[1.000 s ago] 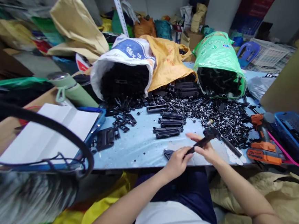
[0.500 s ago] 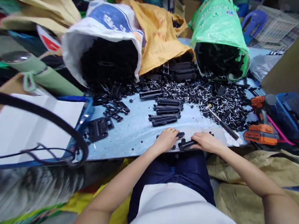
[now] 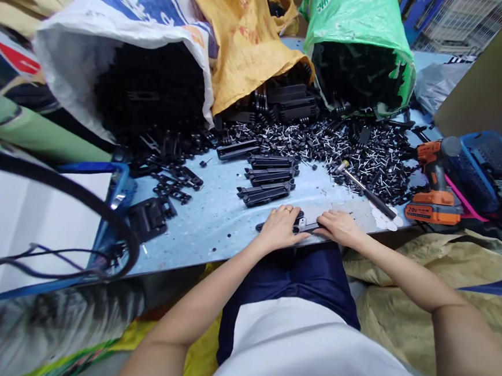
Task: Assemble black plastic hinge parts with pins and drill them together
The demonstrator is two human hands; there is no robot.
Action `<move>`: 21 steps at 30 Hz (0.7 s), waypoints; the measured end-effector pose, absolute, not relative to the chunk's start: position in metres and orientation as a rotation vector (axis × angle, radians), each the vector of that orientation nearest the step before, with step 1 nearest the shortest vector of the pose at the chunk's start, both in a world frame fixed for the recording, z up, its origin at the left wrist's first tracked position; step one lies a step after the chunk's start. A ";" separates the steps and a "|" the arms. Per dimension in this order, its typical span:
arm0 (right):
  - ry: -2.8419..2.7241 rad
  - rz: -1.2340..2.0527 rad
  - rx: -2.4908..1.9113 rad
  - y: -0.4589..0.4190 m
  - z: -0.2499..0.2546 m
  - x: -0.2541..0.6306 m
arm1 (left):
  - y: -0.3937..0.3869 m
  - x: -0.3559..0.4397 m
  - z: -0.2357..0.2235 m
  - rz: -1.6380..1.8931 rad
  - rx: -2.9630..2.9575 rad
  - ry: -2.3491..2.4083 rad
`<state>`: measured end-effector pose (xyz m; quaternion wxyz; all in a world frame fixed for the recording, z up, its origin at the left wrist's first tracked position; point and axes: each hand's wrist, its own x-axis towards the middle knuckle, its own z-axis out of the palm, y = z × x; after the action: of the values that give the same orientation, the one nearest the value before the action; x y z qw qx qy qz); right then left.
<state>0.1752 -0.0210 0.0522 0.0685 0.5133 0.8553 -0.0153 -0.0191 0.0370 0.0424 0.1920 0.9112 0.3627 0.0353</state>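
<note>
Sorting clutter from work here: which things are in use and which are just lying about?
In use: left hand and right hand, both pressing on a black plastic part.

Lying about: stacked black parts, screw pile, orange drill, green sack.

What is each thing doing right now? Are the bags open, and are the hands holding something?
White sack: on its side, mouth open, black parts inside.
Green sack: on its side, mouth open.
Yellow sack: lying flat, parts spilling out.
Cordless drill: standing, untouched.
Left hand: pressing on black plastic part.
Right hand: resting on the same part.
</note>
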 end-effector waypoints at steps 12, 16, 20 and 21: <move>2.869 0.493 1.485 -0.030 0.075 0.156 | 0.030 -0.036 0.020 0.565 2.591 0.900; 2.908 0.453 1.418 -0.023 0.072 0.166 | 0.032 -0.035 0.025 0.465 2.617 0.879; 2.977 0.334 1.481 -0.019 0.051 0.192 | 0.047 -0.006 0.044 0.243 2.687 0.742; 2.983 0.295 1.535 -0.021 0.045 0.198 | 0.055 0.007 0.049 0.220 2.707 0.716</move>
<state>0.1982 -0.0209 0.0447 -0.1126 0.4529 0.8801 0.0870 0.0070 0.0554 0.0492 0.1659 0.9504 0.2515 0.0773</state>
